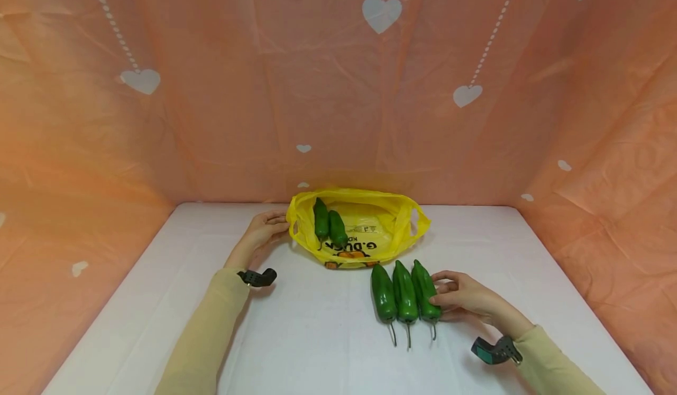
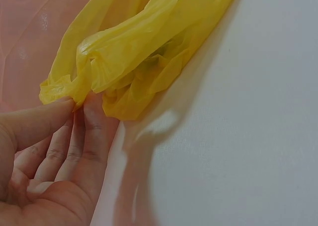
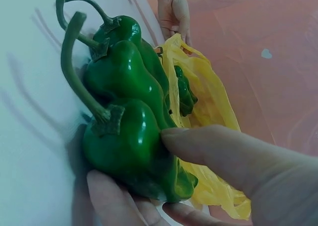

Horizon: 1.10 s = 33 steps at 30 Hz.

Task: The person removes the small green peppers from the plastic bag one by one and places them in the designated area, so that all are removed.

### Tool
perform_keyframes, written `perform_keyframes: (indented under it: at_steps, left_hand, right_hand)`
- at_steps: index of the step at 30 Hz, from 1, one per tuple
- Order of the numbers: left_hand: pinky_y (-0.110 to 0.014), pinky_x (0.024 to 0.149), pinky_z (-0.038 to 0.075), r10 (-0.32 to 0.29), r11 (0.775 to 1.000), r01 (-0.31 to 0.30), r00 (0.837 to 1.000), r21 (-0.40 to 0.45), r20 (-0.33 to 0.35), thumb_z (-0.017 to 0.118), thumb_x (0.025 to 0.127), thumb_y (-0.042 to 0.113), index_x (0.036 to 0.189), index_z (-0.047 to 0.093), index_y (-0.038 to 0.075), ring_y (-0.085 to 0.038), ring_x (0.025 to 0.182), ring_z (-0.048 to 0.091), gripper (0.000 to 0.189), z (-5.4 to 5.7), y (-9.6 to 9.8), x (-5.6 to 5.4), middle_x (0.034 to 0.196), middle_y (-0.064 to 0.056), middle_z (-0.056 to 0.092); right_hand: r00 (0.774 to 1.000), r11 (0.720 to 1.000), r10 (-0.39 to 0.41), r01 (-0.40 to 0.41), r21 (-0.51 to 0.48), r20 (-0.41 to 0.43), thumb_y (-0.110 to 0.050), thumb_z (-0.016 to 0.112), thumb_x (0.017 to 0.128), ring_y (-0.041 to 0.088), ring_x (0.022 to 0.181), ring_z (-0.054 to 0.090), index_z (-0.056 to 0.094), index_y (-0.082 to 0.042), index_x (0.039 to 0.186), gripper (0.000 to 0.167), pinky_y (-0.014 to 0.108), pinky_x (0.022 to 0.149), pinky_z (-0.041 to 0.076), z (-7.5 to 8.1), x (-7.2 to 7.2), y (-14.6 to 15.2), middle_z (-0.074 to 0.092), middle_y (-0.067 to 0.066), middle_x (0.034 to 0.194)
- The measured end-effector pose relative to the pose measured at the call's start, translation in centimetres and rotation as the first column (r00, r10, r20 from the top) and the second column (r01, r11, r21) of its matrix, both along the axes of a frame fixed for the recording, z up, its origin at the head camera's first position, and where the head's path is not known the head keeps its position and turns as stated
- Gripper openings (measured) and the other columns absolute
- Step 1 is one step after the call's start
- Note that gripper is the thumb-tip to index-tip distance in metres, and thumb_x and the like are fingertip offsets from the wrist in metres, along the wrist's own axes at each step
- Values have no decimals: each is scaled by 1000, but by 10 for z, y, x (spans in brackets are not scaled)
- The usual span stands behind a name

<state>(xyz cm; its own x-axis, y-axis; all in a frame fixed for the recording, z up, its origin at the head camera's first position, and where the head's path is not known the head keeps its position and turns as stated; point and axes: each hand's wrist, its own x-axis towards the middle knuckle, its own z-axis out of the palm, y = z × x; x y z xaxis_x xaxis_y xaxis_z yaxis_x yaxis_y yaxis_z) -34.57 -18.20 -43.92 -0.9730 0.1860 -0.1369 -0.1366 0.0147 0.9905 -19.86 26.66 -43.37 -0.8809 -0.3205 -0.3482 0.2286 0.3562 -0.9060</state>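
Observation:
A yellow plastic bag (image 1: 388,239) with dark printing lies with its mouth spread wide at the back of the table. Two green peppers (image 1: 321,221) are inside it, at its left. My left hand (image 1: 260,232) pinches the bag's left edge between thumb and fingers, as the left wrist view shows. Three more green peppers stand side by side in front of the bag, stems toward me: a left one (image 1: 383,292), a middle one (image 1: 404,292) and a right one (image 1: 425,289). My right hand (image 1: 468,297) holds the right pepper, thumb on top and fingers along its outer side.
A white cloth (image 1: 317,342) covers the table. Orange sheeting (image 1: 338,101) with white hearts rises behind and at both sides. Each wrist wears a dark strap-on device, one on the left wrist (image 1: 258,277) and one on the right wrist (image 1: 497,351).

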Motion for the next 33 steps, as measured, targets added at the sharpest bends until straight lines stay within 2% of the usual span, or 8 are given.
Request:
perform_keyframes:
  at_steps: [12, 18, 22, 28, 33]
  left_hand:
    - [-40, 97, 47, -3, 1000, 3, 1000, -15, -19, 58, 95, 1, 139, 42, -6, -13, 95, 63, 48, -4, -2, -4, 125, -18, 57]
    - [-39, 96, 48, 3, 1000, -3, 1000, -5, -26, 57, 94, -1, 138, 43, -7, -11, 93, 63, 46, -5, -2, -4, 119, -14, 59]
    - [-39, 95, 48, 0, 1000, 0, 1000, -2, -30, 57, 94, -1, 138, 43, -8, -11, 92, 63, 46, -5, -3, -4, 115, -11, 60]
    - [-40, 95, 49, 0, 1000, 0, 999, -3, -36, 57, 94, -2, 137, 43, -9, -11, 91, 63, 46, -5, -3, -3, 115, -12, 61]
    - [-39, 93, 50, 6, 1000, -7, 999, -15, -40, 58, 94, -1, 137, 44, -8, -10, 90, 64, 46, -4, -3, -2, 115, -12, 61]
  right_hand:
    - [1000, 1000, -7, 7, 25, 12, -14, 73, 84, 21, 79, 65, 37, 11, 135, 67, 34, 68, 58, 1, 2, 2, 59, 13, 97]
    - [999, 1000, 21, -21, 2, 33, -13, 67, 89, 23, 86, 64, 35, 12, 136, 62, 38, 73, 58, 3, 3, 6, 61, 14, 101]
    - [999, 1000, 20, -21, 16, 44, -18, 65, 92, 27, 88, 66, 37, 11, 135, 59, 40, 75, 58, 5, 1, 8, 63, 14, 106]
    - [999, 999, 33, -34, 34, 25, -24, 58, 96, 28, 90, 66, 40, 11, 133, 54, 38, 77, 57, 14, -5, 14, 66, 15, 106]
    - [999, 999, 37, -37, -9, 2, -24, 55, 98, 31, 92, 66, 40, 13, 133, 53, 40, 81, 56, 24, -11, 19, 65, 18, 105]
